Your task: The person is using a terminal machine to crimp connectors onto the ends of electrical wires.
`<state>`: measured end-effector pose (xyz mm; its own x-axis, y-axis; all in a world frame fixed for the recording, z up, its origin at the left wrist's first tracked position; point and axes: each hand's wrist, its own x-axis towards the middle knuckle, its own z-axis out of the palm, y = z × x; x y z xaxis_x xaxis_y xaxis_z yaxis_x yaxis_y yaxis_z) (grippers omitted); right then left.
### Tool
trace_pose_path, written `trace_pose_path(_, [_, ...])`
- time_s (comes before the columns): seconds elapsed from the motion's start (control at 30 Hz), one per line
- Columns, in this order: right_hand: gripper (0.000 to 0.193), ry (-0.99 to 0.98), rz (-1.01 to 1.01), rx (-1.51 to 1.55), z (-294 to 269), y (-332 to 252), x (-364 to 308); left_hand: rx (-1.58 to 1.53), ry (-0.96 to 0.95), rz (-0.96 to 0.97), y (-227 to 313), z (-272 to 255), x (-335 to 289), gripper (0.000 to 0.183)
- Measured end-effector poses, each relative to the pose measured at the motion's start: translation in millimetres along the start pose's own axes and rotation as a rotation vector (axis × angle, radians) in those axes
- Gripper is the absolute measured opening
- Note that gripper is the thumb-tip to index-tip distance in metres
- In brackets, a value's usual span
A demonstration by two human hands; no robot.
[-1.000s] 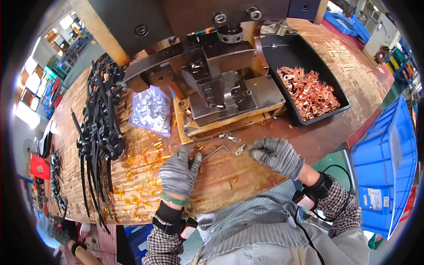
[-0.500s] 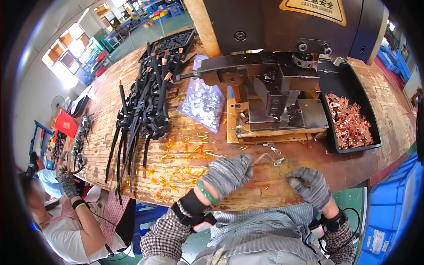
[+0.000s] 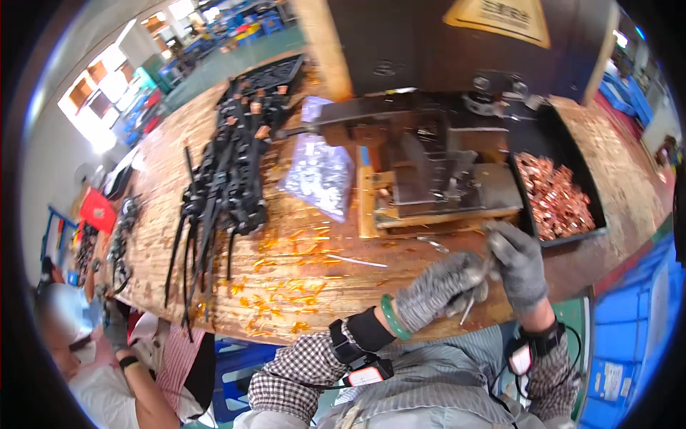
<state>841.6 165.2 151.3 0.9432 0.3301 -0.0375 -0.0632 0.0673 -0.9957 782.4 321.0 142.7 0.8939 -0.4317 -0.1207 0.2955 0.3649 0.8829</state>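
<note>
My left hand point(image 3: 443, 288), in a grey knitted glove, is closed with its fingers pinched. A thin pale wire point(image 3: 466, 312) sticks out below its fingers. Close against it, my right hand point(image 3: 520, 268), gloved alike, is curled with thumb and fingers together; whatever it pinches is blurred. Just beyond the left fingertips, a silver cable lug point(image 3: 433, 244) lies on the table in front of the press tooling point(image 3: 443, 179). Left of my left hand rests another thin white wire point(image 3: 357, 261).
A black bin point(image 3: 597, 214) of copper lugs stands right of the press. Left are a plastic bag point(image 3: 318, 175) of silver pieces and black cables point(image 3: 232, 171) with bare copper ends. Yellow scraps litter the wooden table point(image 3: 371, 311). A co-worker point(image 3: 107, 372) sits at left.
My left hand has moved right, my right hand forward, and they now meet. The lug and pale wire that lay nearest me have left their spot. The view has blurred and shifted slightly.
</note>
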Motion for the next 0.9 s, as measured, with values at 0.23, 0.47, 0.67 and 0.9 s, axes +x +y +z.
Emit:
trace_pose_path(0.23, [0.021,-0.171,0.12,-0.137,-8,-26,64,-0.563,0.149,-0.058,-5,13,26,0.028])
trace_pose_path(0.47, [0.015,-0.314,0.07,-0.262,-7,-25,81,-0.634,0.116,-0.012,7,14,31,0.024])
trace_pose_path(0.67, [0.018,-0.271,0.112,-0.19,-13,-23,83,-0.662,0.116,-0.037,7,13,38,0.024])
trace_pose_path(0.9, [0.01,-0.296,0.054,-0.247,0,-17,95,-0.392,0.192,0.072,11,7,30,0.026])
